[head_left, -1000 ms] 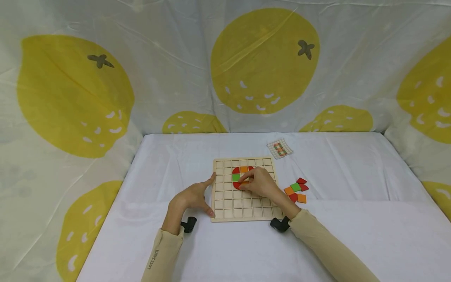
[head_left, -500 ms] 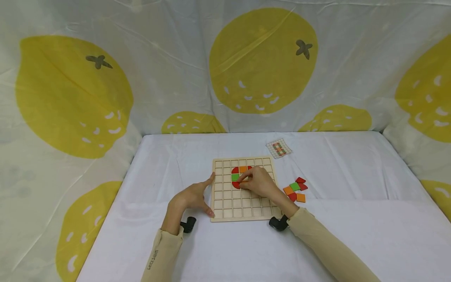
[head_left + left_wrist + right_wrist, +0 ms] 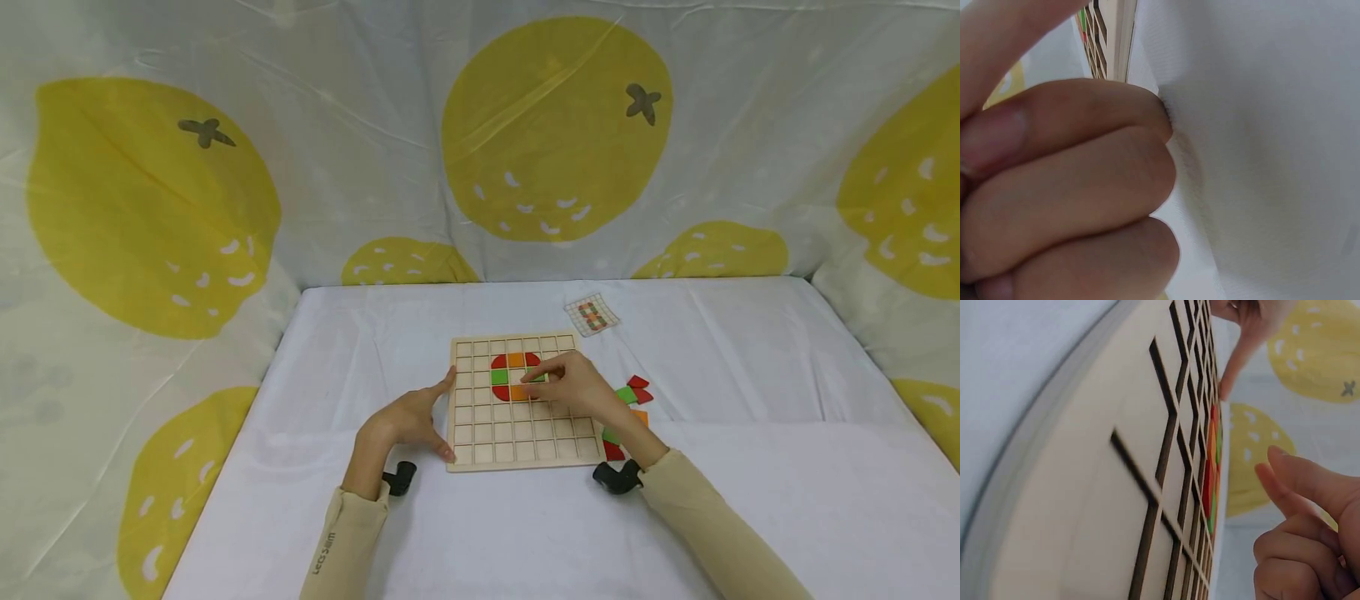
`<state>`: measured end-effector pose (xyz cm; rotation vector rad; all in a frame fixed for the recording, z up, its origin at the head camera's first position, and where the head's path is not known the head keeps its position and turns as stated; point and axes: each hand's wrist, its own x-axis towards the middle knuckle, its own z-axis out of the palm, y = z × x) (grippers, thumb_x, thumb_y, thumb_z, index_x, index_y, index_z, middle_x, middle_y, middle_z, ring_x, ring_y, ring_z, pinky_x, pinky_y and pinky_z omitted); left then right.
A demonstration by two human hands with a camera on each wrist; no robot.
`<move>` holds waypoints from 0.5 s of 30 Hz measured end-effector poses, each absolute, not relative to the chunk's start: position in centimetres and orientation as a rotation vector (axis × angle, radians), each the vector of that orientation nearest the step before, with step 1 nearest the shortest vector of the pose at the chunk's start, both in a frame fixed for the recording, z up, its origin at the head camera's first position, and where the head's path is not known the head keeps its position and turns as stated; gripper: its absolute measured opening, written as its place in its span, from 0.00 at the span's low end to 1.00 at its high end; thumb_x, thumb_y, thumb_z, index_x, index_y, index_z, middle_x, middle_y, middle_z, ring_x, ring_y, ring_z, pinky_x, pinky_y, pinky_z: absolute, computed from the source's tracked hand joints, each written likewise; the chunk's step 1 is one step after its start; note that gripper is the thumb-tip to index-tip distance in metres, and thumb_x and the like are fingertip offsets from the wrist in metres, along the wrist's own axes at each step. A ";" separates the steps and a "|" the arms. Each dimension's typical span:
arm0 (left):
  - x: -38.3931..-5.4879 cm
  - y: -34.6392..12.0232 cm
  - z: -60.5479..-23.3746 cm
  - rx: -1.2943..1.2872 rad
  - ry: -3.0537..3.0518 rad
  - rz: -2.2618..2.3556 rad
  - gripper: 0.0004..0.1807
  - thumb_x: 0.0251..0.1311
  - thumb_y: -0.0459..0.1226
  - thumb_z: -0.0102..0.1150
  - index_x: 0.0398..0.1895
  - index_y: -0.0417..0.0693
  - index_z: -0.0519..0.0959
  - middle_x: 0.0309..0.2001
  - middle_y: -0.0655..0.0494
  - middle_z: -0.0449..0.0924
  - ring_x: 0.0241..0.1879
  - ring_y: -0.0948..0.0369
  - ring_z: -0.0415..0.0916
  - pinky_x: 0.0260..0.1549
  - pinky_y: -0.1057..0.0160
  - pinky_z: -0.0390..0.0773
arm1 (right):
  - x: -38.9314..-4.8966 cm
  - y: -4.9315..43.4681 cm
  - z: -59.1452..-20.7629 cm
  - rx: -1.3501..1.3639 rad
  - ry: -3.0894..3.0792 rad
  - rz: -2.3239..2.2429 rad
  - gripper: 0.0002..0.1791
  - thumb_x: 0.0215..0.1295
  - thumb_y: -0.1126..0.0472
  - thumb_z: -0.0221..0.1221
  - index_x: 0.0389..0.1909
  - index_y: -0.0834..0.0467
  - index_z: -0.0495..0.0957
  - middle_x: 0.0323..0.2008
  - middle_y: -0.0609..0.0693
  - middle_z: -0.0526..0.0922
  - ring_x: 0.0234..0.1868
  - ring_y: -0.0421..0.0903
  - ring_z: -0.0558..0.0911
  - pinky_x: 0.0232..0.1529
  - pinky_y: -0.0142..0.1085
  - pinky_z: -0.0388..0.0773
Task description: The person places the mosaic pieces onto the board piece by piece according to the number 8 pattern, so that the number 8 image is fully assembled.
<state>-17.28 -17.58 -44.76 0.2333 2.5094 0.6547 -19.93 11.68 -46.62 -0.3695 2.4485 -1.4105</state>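
Note:
A square wooden grid board [image 3: 480,433] lies on the table, with red quarter-round and orange and green square tiles in its cells. My left hand [image 3: 405,417] spans the board's left side, index fingertip and thumb touching the edge; its other fingers are curled in the left wrist view. My right hand [image 3: 577,385] hovers over the tiles, thumb and index finger slightly apart and holding nothing visible. Below its fingertips lies an orange square tile [image 3: 517,392], beside a red tile [image 3: 500,393]. A green tile [image 3: 499,377] is left of a bare cell. The hand hides the lower-right tile area.
Loose tiles lie right of the board, including a green tile [image 3: 626,395], red tiles [image 3: 639,382] and an orange tile [image 3: 641,416], partly behind the right forearm. A pattern card [image 3: 592,315] lies behind the board. Lemon-print cloth [image 3: 420,150] hangs around the white table.
My right hand has let go of the orange tile and moved right, uncovering it and a green tile on the board. My left hand stays at the board's edge.

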 end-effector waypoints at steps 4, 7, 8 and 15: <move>-17.3 -17.6 -44.8 0.236 2.503 0.655 0.77 0.33 0.41 0.89 0.85 0.58 0.45 0.39 0.51 0.79 0.38 0.57 0.73 0.60 0.47 0.75 | -19.8 14.7 -46.5 -0.296 2.448 -1.427 0.12 0.65 0.56 0.71 0.46 0.56 0.90 0.16 0.44 0.60 0.19 0.41 0.58 0.21 0.31 0.55; -17.3 -17.6 -44.7 0.233 2.504 0.657 0.77 0.33 0.41 0.89 0.85 0.58 0.45 0.41 0.52 0.80 0.38 0.57 0.73 0.61 0.47 0.75 | -19.8 17.0 -46.5 -0.231 2.468 -1.412 0.13 0.65 0.56 0.71 0.48 0.56 0.90 0.17 0.45 0.60 0.18 0.41 0.57 0.20 0.31 0.54; -17.2 -17.6 -44.7 0.231 2.503 0.659 0.77 0.33 0.41 0.89 0.85 0.58 0.45 0.41 0.52 0.80 0.38 0.57 0.73 0.61 0.47 0.75 | -19.8 17.7 -46.5 -0.214 2.476 -1.405 0.14 0.65 0.56 0.71 0.48 0.57 0.90 0.17 0.45 0.60 0.18 0.41 0.57 0.19 0.31 0.54; -17.3 -17.6 -44.7 0.233 2.499 0.666 0.77 0.33 0.41 0.89 0.85 0.58 0.45 0.40 0.52 0.79 0.37 0.57 0.73 0.57 0.49 0.75 | -19.1 21.6 -46.0 -0.106 2.552 -1.336 0.17 0.65 0.59 0.71 0.52 0.60 0.88 0.16 0.45 0.61 0.19 0.44 0.69 0.22 0.30 0.67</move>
